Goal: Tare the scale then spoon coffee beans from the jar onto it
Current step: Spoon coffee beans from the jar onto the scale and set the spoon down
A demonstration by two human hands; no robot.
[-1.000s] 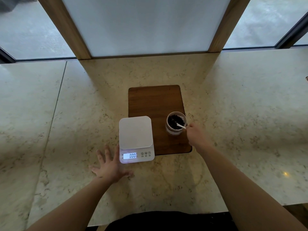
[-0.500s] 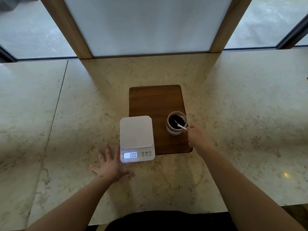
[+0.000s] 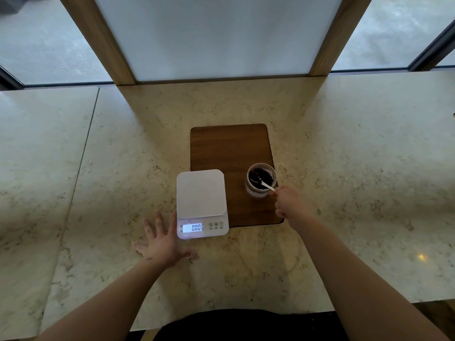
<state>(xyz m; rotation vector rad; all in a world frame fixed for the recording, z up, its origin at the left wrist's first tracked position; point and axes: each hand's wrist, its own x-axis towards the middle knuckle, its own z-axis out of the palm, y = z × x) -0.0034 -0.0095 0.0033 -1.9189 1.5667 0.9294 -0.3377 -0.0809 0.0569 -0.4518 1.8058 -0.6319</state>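
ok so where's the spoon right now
In the head view the white spoon is right of centre, its bowl down among the beans in the jar on the wooden board, its handle pinched by the right hand.

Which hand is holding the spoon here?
The right hand: it pinches the white spoon dipped in the jar. The left hand lies flat, open, beside the scale.

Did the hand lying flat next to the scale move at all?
No. The left hand stays spread flat on the counter, just left of the scale's lit display corner, as a second ago.
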